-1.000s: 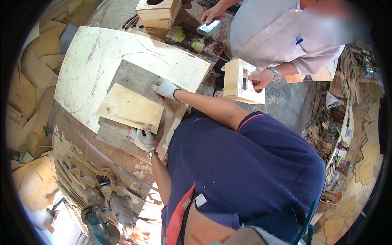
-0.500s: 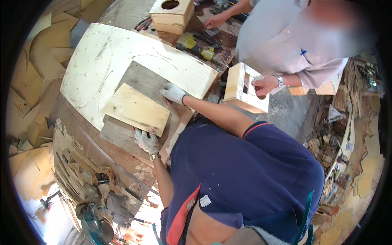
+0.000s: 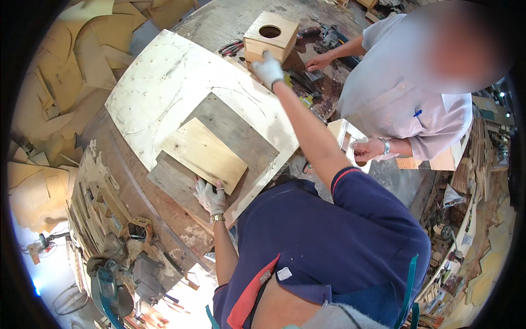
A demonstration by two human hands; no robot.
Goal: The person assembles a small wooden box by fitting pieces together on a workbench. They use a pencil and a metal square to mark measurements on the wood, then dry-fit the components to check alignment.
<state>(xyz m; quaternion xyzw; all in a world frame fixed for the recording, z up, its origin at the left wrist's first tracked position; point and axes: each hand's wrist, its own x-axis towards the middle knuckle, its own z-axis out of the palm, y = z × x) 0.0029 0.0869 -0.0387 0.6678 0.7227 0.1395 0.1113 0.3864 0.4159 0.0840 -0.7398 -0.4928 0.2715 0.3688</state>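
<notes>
My left hand (image 3: 210,197), in a white work glove, grips the near edge of a small pale plywood panel (image 3: 205,155), its thumb over the edge. The panel lies on a larger grey weathered board (image 3: 233,129). My right hand (image 3: 268,70), also gloved, is stretched out at the far side, a finger extended against the front of a wooden box (image 3: 272,35) with a round hole in its top. It holds nothing that I can see. Beneath the boards lies a large white plywood sheet (image 3: 164,90) with curved pencil lines.
Across the bench a co-worker (image 3: 405,98) in a light shirt holds another wooden box (image 3: 346,137), one hand by a small metal piece (image 3: 312,75). Red-handled pliers (image 3: 231,48) lie beside the far box. A circular saw (image 3: 109,290) sits lower left, near plywood offcuts (image 3: 87,44).
My right hand has left the grey board and reached out to the far wooden box. My left hand stays on the pale panel. The view has shifted, and the co-worker's held box sits lower.
</notes>
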